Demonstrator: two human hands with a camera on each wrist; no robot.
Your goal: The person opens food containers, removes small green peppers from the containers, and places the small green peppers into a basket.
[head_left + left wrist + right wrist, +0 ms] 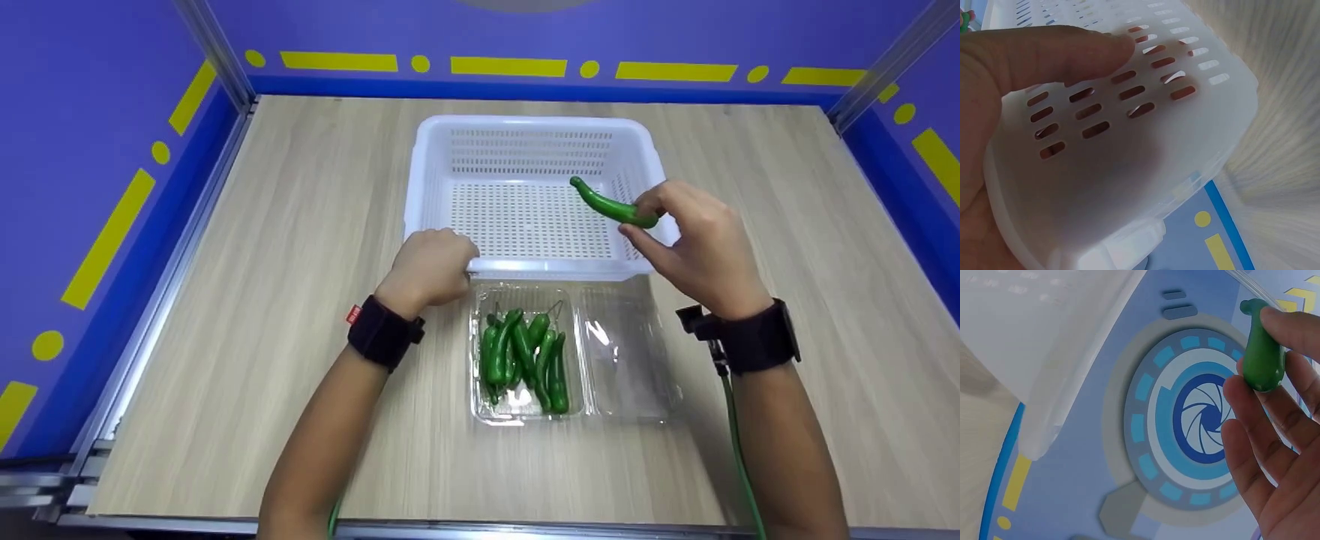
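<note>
One green pepper (pixel 603 205) is hovering over the right half of the white basket (pixel 547 265), long axis slanting, free end pointing far-left; right hand (pixel 707 238) is pinching its near end, left hand (pixel 430 267) is gripping the basket's near-left rim.

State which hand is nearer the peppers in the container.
Left. The left hand is beyond the peppers, slightly left; the right hand is beyond them too, but farther right.

Curved green pepper (pixel 604 205), held over white basket (pixel 551 266)
</note>
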